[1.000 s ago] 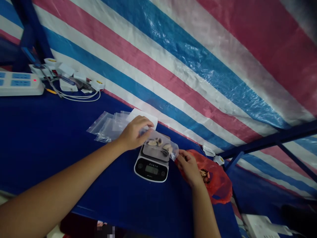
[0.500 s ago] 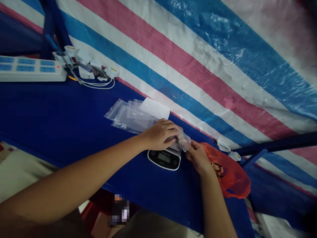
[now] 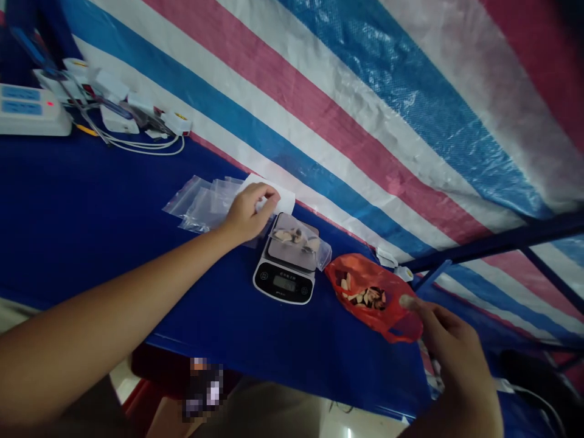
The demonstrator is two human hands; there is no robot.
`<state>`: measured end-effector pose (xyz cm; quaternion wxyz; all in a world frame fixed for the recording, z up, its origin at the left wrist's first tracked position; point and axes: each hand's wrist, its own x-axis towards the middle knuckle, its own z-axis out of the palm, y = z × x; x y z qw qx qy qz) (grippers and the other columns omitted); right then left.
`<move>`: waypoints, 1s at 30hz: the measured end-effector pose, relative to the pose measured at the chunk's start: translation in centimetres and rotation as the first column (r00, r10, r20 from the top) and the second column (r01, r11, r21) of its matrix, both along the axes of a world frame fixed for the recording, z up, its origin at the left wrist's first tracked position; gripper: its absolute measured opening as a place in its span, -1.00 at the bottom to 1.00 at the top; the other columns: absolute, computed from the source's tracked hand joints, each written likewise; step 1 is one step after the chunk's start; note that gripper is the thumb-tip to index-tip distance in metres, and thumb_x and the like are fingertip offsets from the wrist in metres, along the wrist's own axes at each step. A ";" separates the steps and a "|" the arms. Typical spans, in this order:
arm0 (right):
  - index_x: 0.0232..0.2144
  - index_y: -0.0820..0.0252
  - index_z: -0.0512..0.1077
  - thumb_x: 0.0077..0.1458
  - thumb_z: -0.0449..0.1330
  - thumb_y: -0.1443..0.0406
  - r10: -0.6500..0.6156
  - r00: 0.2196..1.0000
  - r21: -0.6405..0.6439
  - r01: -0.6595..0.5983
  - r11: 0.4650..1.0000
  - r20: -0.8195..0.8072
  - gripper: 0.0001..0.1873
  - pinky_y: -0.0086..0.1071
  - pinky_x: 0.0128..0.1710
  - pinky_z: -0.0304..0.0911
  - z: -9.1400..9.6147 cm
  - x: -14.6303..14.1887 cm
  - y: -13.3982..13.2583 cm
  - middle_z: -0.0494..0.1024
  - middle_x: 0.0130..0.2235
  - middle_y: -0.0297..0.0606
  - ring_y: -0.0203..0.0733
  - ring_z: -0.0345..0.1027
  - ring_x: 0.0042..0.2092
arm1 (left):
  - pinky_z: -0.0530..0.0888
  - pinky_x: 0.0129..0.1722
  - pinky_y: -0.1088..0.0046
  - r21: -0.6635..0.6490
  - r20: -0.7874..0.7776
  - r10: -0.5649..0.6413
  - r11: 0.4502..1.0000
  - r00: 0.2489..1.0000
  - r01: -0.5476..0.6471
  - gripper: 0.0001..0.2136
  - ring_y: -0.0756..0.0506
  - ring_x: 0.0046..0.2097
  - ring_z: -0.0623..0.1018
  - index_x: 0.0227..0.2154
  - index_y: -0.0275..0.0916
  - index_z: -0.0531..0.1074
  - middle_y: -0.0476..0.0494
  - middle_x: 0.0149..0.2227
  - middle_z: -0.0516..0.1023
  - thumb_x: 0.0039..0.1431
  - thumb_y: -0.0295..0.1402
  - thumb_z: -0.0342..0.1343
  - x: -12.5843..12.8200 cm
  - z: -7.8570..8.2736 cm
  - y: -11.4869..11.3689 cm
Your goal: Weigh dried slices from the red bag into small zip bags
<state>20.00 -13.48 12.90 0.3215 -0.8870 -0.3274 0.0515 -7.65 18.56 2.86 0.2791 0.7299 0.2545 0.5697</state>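
A black and white kitchen scale (image 3: 283, 285) stands on the blue table. Across its pan lies a clear plastic bag (image 3: 298, 238) with several pale, dark-edged slices inside, one end hanging past the right edge. My left hand (image 3: 250, 210) is just left of the pan, above flat clear zip bags (image 3: 205, 205); its fingers are bent, thumb and forefinger apart, with nothing seen in them. My right hand (image 3: 456, 340) is off to the right, thumb extended towards an open red plastic bag (image 3: 392, 322) holding more slices. Its other fingers are partly hidden, and no held thing shows.
White paper (image 3: 285, 199) lies behind the scale. A power strip (image 3: 39, 118) and a cluster of white plugs with cables (image 3: 141, 112) sit at the back left. A striped tarp (image 3: 319, 115) hangs behind the table (image 3: 114, 213). White plugs (image 3: 387, 258) lie behind the red bag.
Both hands have let go of the clear bag, which now rests on the scale. My left hand moved left, my right hand moved right past the red bag. The view has shifted slightly.
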 end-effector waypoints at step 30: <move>-0.23 0.17 0.57 -0.19 0.54 0.05 0.341 0.810 0.350 -0.181 0.919 -0.476 -0.50 -0.40 -0.35 0.43 -7.1 -2.5 13.2 0.69 -0.17 -0.13 -0.16 0.56 -0.26 | 0.31 -0.36 0.40 -0.169 -0.039 -0.010 0.986 0.999 0.003 -0.82 -0.01 -0.35 0.44 -0.40 -0.22 0.47 -0.06 -0.36 0.55 0.30 -0.35 0.04 0.7 -1.7 1.3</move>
